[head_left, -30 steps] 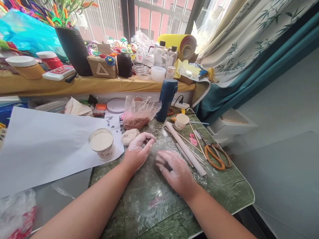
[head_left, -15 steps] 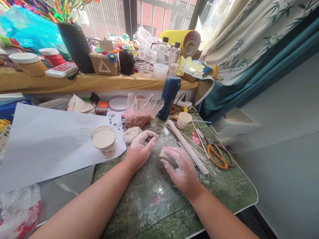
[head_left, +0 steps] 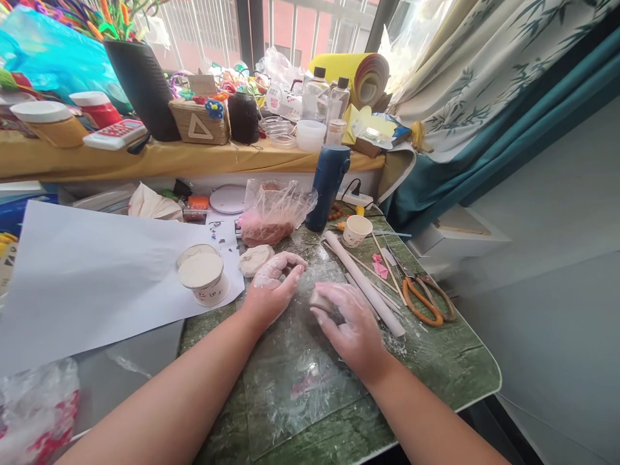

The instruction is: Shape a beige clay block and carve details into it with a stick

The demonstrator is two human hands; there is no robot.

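Observation:
My right hand (head_left: 349, 323), dusted with white powder, presses palm down on a small pale lump of dough (head_left: 320, 299) lying on clear plastic film (head_left: 295, 381) over the green table. Its fingers curl over the lump. My left hand (head_left: 274, 289), also floury, rests on its side on the film just left of the lump, fingers loosely curled with nothing in them. A second, larger piece of pale dough (head_left: 255, 259) lies just beyond my left hand. A white rolling pin (head_left: 364, 283) lies diagonally right of my right hand.
Two paper cups of white powder (head_left: 204, 276) stand on a large white sheet (head_left: 97, 278) at left. A plastic bag of pink dough (head_left: 271, 216), a blue bottle (head_left: 328, 187), a small paper cup (head_left: 356, 230), thin sticks and orange-handled scissors (head_left: 426, 303) lie around. The table edge runs at right.
My right hand has slid a little away from me over the lump, which now shows at its fingertips. My left hand has stayed in place.

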